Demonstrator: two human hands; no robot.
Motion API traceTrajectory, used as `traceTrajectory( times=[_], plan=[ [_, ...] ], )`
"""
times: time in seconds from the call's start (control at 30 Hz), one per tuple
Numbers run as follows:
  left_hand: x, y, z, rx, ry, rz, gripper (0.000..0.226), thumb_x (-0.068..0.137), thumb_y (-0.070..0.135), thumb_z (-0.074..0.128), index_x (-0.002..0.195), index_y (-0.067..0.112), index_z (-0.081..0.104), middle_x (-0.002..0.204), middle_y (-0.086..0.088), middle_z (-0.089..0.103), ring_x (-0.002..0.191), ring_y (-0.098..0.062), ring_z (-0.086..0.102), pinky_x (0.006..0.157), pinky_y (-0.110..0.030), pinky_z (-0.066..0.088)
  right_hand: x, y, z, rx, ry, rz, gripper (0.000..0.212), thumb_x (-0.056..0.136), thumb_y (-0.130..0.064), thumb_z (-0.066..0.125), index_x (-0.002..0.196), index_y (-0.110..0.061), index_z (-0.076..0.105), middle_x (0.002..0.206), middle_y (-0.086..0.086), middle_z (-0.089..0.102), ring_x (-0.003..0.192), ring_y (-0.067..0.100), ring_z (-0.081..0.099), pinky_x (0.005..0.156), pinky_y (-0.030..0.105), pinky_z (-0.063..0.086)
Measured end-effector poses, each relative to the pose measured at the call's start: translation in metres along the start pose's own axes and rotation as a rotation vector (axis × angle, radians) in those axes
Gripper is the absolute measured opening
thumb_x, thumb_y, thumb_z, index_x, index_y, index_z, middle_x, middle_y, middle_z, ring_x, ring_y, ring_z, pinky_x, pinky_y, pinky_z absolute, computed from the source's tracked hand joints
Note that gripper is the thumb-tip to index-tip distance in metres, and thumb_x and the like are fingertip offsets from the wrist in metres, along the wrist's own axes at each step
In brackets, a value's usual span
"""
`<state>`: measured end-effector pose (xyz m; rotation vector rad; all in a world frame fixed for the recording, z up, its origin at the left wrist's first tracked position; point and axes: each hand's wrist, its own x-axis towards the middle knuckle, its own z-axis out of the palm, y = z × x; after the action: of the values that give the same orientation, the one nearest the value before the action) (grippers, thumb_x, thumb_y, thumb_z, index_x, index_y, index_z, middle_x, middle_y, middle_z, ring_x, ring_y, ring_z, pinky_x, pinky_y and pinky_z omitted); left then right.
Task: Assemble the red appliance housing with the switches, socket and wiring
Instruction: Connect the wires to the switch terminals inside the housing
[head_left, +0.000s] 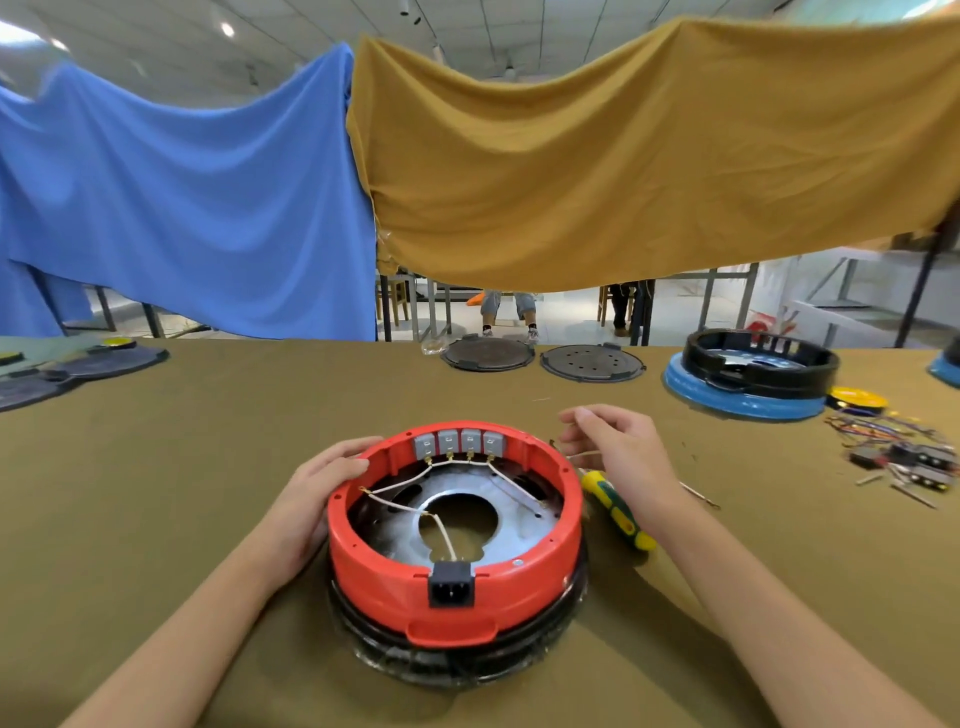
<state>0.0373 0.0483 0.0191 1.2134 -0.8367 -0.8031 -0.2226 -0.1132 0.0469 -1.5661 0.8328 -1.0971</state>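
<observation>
Wiring red housing (457, 582) | left hand (317, 483) steadies its rim, fingers flat | right hand (618, 452) loosely pinching, seemingly a thin wire; unclear | next: seat loose lead beside right hand, judged.

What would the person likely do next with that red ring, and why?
Probably lower the right hand to pick up a loose white wire lying just beside the red housing. The left hand already steadies the rim, the four switches and the socket are seated, and that hand hovers just above the wire.
</observation>
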Motion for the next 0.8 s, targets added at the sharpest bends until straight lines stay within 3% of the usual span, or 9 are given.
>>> traceTrajectory(
  times=[0.1,0.3,0.43,0.53,0.63,0.73,0.8],
  plan=[
    [-0.001,-0.001,0.001,0.033,0.029,0.023,0.033,0.094,0.003,0.046,0.122,0.002,0.064,0.117,-0.023,0.069,0.096,-0.028,0.069,0.078,-0.028,0.06,0.007,0.004,-0.018,0.06,0.121,0.006,0.023,0.099,-0.013,0.051,0.092,-0.009,0.072,0.077,0.006,0.068,0.067,0.012,0.062,0.06,0.023,0.054],
    [0.001,-0.004,0.004,0.11,0.103,0.097,0.03,0.094,0.002,0.047,0.114,0.008,0.068,0.11,-0.013,0.074,0.09,-0.02,0.071,0.076,-0.025,0.058,0.022,0.021,-0.046,-0.055,0.253,0.045,0.021,0.096,-0.011,0.052,0.087,-0.017,0.07,0.076,0.001,0.067,0.071,0.012,0.061,0.059,0.022,0.05],
    [0.003,-0.007,0.007,0.072,0.155,0.138,0.029,0.092,-0.003,0.048,0.11,0.004,0.069,0.104,-0.01,0.075,0.083,-0.016,0.072,0.07,-0.019,0.058,0.026,0.029,-0.049,-0.405,0.176,0.046,0.016,0.092,-0.013,0.06,0.087,-0.027,0.066,0.087,-0.004,0.067,0.085,0.011,0.063,0.073,0.03,0.055],
    [0.004,-0.008,0.01,0.064,0.167,0.164,0.028,0.092,-0.006,0.047,0.107,0.003,0.069,0.1,-0.009,0.075,0.079,-0.013,0.071,0.067,-0.018,0.057,0.027,0.031,-0.056,-0.643,0.06,0.092,0.009,0.089,-0.019,0.066,0.088,-0.027,0.065,0.09,-0.005,0.065,0.084,0.008,0.061,0.066,0.023,0.051],
    [0.005,-0.008,0.011,0.061,0.165,0.169,0.028,0.092,-0.006,0.047,0.108,0.002,0.069,0.101,-0.01,0.074,0.078,-0.014,0.07,0.068,-0.018,0.057,0.025,0.033,-0.055,-0.896,-0.101,0.186,0.006,0.088,-0.027,0.07,0.092,-0.024,0.067,0.092,-0.004,0.067,0.084,0.01,0.063,0.067,0.025,0.055],
    [0.005,-0.008,0.012,0.054,0.163,0.164,0.027,0.093,-0.006,0.047,0.11,0.0,0.067,0.104,-0.013,0.073,0.082,-0.019,0.068,0.068,-0.018,0.057,0.023,0.033,-0.055,-0.971,-0.062,0.178,0.002,0.091,-0.022,0.068,0.089,-0.022,0.069,0.09,-0.002,0.069,0.084,0.012,0.064,0.078,0.033,0.059],
    [0.005,-0.007,0.013,0.06,0.161,0.168,0.027,0.092,-0.007,0.047,0.112,-0.002,0.066,0.105,-0.014,0.072,0.081,-0.019,0.067,0.068,-0.018,0.056,0.024,0.032,-0.056,-0.927,-0.028,0.172,0.004,0.093,-0.02,0.066,0.089,-0.021,0.068,0.086,-0.003,0.068,0.081,0.012,0.064,0.071,0.03,0.058]
  ],
)
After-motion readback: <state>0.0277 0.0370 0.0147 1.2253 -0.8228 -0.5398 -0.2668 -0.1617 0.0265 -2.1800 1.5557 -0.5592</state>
